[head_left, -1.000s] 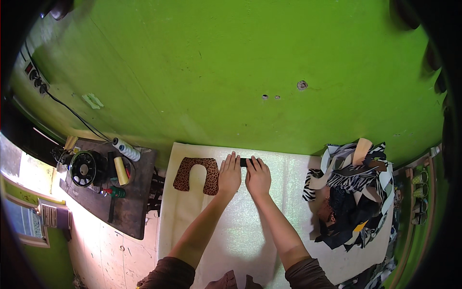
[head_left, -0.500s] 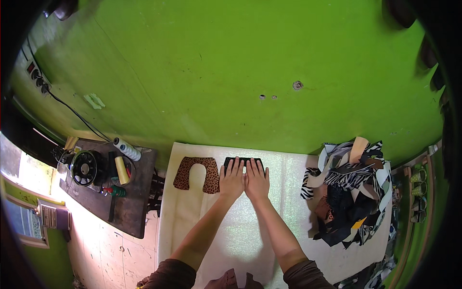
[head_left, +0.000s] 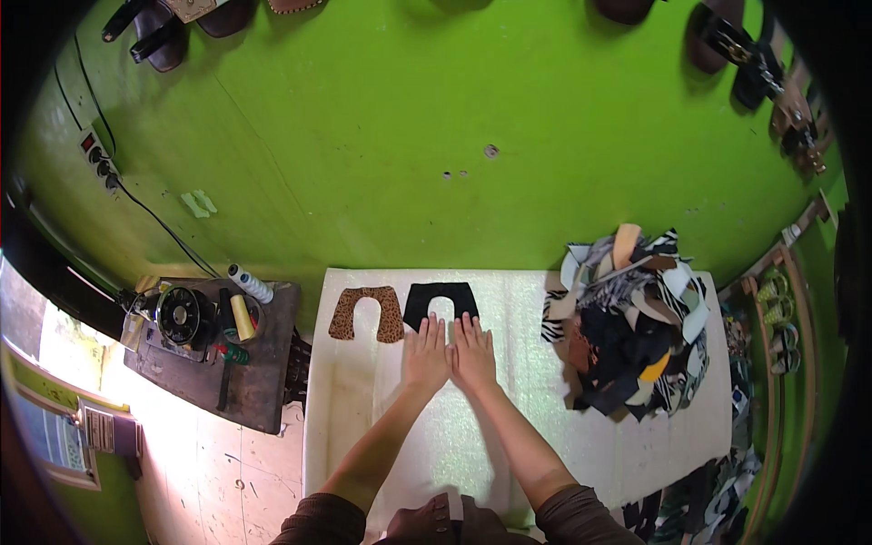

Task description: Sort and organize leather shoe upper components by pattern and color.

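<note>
A black U-shaped cut piece (head_left: 441, 293) lies flat on the white table (head_left: 536, 454), its curved side toward the wall. My left hand (head_left: 425, 359) rests palm down at the piece's near left leg, fingers stretched out. Beside it my right hand (head_left: 473, 354) lies flat too, fingertips on the near right leg. The thumbs almost meet below the piece's opening. Neither hand grips anything. Left of the black piece lies a leopard-print U-shaped piece (head_left: 342, 318) of similar shape, apart from my hands.
A heap of scraps (head_left: 627, 336), zebra-striped, black, tan and white, covers the table's right part. On the left, a dark bench (head_left: 257, 395) carries a machine with a black handwheel (head_left: 179, 314) and thread cones (head_left: 242, 318). Sandals (head_left: 781, 313) hang on the right; more footwear lines the upper wall.
My hands have slid toward me, off most of the black piece, so its curved top and opening now show. The head view has tilted up and turned rightward.
</note>
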`<state>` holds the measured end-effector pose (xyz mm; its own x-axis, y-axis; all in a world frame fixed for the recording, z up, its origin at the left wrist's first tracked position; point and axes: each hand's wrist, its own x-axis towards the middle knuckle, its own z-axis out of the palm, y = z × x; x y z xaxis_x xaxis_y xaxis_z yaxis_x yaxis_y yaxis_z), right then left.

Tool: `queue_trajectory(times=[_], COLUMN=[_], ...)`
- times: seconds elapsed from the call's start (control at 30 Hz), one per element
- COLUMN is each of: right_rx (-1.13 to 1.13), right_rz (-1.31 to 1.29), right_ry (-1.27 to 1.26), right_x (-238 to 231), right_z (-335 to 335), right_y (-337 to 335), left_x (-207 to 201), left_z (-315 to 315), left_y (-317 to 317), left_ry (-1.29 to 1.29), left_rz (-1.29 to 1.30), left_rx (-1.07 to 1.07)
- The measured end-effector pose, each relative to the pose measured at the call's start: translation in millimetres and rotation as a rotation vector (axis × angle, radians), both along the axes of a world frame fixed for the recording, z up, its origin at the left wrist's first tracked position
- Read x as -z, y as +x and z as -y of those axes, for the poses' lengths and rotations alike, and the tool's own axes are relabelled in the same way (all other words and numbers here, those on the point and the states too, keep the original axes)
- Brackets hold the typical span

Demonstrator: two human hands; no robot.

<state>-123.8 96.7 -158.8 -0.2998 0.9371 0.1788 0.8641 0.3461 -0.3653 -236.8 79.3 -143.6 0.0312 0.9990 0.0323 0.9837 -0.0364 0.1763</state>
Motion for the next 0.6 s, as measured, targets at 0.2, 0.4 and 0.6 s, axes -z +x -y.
queue_trajectory(times=[0.2, 0.4, 0.6], right_rx=[-0.018, 0.018, 0.133], right_rz=[-0.118, -0.163, -0.186], right_ry=[0.054, 0.056, 0.209], right_x=[-11.4, -29.4, -69.6], right_z=[64.7, 90.4, 106.1], right_y=[30.5, 72.6, 118.5], left_x=[4.3, -17.2, -59.0], left_z=[62.5, 82.0, 87.3], left_y=[27.9, 68.2, 116.5], left_ry=[-0.039, 0.096, 0.161], left_rz=[0.026, 0.009, 0.040], left_rx=[0.046, 0.118, 0.137])
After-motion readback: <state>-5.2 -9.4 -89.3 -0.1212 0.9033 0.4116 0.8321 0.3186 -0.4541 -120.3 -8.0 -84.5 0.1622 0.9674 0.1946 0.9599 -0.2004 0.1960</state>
